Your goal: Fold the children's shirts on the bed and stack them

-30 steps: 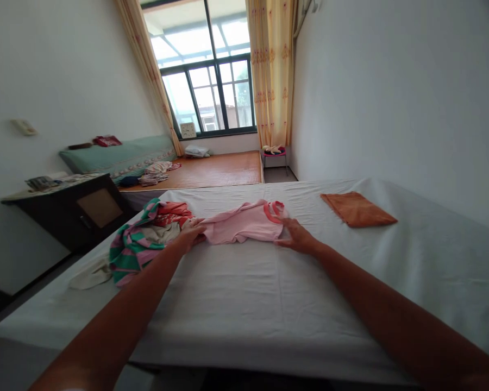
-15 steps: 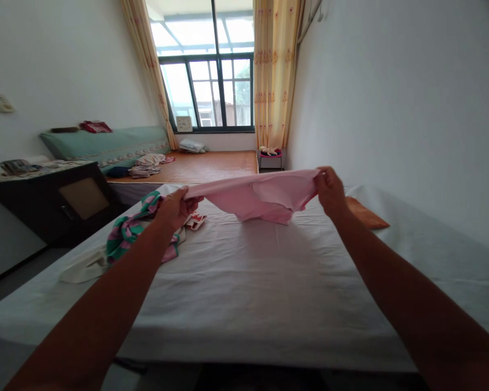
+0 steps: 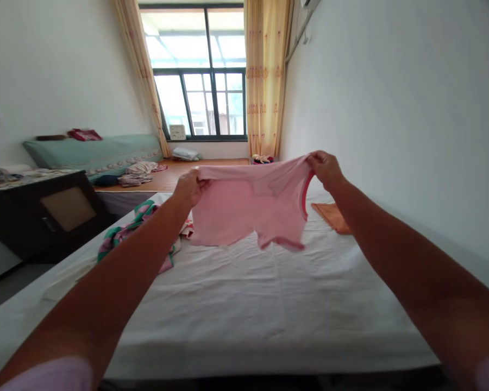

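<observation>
Room: white walls, a tall window (image 3: 199, 81) at the far end with yellow curtains (image 3: 264, 81) either side.
Surface: a bed (image 3: 248, 304) under a white sheet, wrinkled.
Beyond: a wooden platform (image 3: 212, 171), a dark cabinet (image 3: 44, 214) on the left.
On the sheet: a striped clothes heap (image 3: 134, 233) left, a folded orange cloth (image 3: 332, 216) right.
Pink garment (image 3: 252, 209): hangs in the air above the bed, stretched between both hands.
Left hand (image 3: 189, 187): clenched on its left top edge.
Right hand (image 3: 325, 169): pinching its right top edge.

Both hands, left hand (image 3: 189, 187) and right hand (image 3: 325, 169), are now lifting the pink shirt (image 3: 250, 203) off the bed (image 3: 269, 304); it is hanging spread.
</observation>
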A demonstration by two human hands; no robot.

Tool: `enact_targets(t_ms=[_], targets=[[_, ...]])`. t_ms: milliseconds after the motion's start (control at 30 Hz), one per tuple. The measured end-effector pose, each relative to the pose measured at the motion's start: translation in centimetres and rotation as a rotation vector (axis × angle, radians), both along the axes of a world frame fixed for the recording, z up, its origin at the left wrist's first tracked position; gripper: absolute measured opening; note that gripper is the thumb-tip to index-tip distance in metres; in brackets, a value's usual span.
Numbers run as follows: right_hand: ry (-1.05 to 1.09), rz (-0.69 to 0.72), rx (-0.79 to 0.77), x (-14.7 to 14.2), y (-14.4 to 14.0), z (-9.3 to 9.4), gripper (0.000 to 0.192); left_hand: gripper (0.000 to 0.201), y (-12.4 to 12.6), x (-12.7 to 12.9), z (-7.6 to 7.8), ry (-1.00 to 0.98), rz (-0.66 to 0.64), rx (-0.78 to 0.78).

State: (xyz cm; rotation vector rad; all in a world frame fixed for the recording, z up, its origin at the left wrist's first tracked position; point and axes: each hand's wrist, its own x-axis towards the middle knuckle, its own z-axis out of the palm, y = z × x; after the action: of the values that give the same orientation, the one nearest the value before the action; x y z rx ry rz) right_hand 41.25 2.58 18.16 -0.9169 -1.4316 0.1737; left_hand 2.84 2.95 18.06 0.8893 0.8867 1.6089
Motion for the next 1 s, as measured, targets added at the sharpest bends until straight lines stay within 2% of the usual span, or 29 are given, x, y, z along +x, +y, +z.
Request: enact_targets(t_ms=[67, 133, 200, 233, 300, 400, 467, 533, 600, 700, 800, 900, 1000], targets=[[0.064, -0.043, 0.061, 0.3, -0.5, 1.7, 0.020, 0.007, 0.7, -0.6, 2.0, -0.043, 0.009, 0.139], [0.077, -0.039, 0.115, 0.4, -1.8, 2.9, 0.019, 0.009, 0.4, -1.2, 3.3, -0.061, 0.009, 0.228], [0.061, 0.001, 0.102, 0.4, -3.6, 2.7, 0.022, 0.008, -0.5, -1.7, 2.9, -0.055, 0.007, 0.215], [0.047, 0.028, 0.070, 0.4, -4.5, 1.9, 0.025, 0.008, -1.2, -1.9, 2.0, -0.042, -0.005, 0.180], [-0.004, 0.091, -0.044, 0.3, -6.4, -0.7, 0.031, 0.012, -2.7, -2.5, -1.2, 0.005, -0.052, 0.093], [-0.145, 0.193, -0.285, 0.7, -9.3, -5.8, 0.034, 0.025, -5.4, -3.9, -7.5, 0.132, -0.136, -0.039], [-0.274, 0.265, -0.457, 1.1, -11.3, -9.1, 0.035, 0.045, -7.4, -5.1, -11.4, 0.256, -0.184, -0.119], [-0.394, 0.340, -0.612, 1.5, -13.0, -11.9, 0.036, 0.055, -9.0, -6.5, -14.1, 0.453, -0.266, -0.198], [-0.497, 0.398, -0.706, 1.7, -14.3, -14.0, 0.036, 0.051, -10.0, -7.8, -15.3, 0.705, -0.385, -0.229], [-0.637, 0.424, -0.694, 1.4, -15.5, -16.0, 0.036, 0.048, -10.2, -9.4, -15.4, 1.071, -0.549, -0.106], [-0.722, 0.485, -0.618, 0.7, -16.0, -16.3, 0.030, 0.048, -9.4, -10.1, -14.8, 1.379, -0.639, 0.131], [-0.686, 0.547, -0.626, 0.0, -15.6, -15.7, 0.032, 0.026, -8.1, -9.8, -14.2, 1.561, -0.568, 0.336], [-0.504, 0.497, -0.763, -0.4, -13.4, -15.6, 0.042, 0.017, -5.8, -8.5, -13.8, 1.514, -0.497, 0.416]])
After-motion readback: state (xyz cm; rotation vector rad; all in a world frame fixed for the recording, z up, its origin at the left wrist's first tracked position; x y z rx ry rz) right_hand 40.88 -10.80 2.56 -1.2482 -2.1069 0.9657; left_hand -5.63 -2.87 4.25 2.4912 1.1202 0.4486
